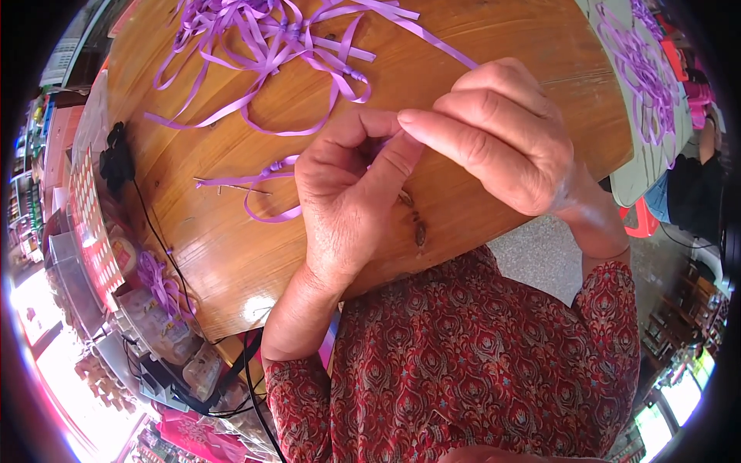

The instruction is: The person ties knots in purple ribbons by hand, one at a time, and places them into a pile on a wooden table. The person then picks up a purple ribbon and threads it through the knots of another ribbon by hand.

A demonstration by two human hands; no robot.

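My left hand [343, 181] and my right hand [505, 131] meet above a wooden table [552, 46], fingertips together. A bit of purple ribbon shows inside the curl of my left hand, pinched between thumb and forefinger. Another stretch of purple ribbon [440, 45] runs from the far side to behind my right hand, whose fingers are closed; their grip on it is mostly hidden. Left of my left hand lies a looped, knotted purple ribbon [266, 171], with a thin metal needle-like rod [231, 187] beside its end.
A tangled heap of knotted purple ribbons [262, 31] covers the far left of the table. More ribbon [637, 69] hangs over a pale surface at right. A black cable [158, 224] runs down the left edge, near clear plastic containers [73, 270] and a small purple bundle [160, 282].
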